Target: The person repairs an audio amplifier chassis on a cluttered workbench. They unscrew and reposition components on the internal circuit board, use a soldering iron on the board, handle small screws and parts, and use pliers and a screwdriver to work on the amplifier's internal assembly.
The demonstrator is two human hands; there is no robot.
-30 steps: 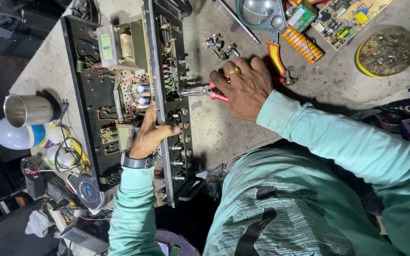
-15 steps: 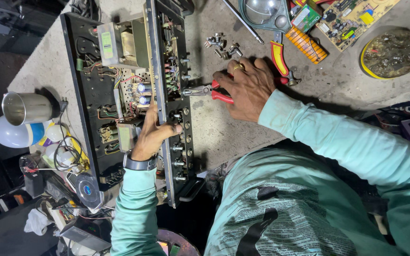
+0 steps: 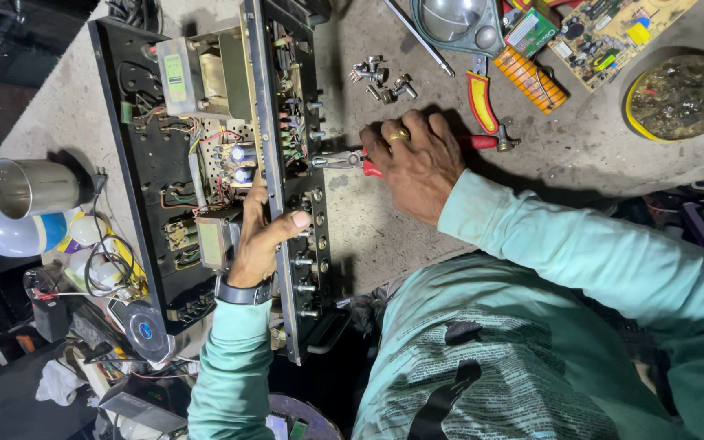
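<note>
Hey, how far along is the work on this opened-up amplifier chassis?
Done: the chassis lies open with wiring exposed, and loose nuts sit on the bench. In hand: the left hand grips the front panel while the right hand holds red-handled pliers on a panel shaft. Left: several more shafts along the panel keep their fittings, as far as I can tell.

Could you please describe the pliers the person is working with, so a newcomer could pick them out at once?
Start at the big open black chassis standing on the grey bench. The right hand beside its front panel grips red-handled pliers, nose against a panel shaft. A second red-handled tool lies unheld behind the hand.
</note>
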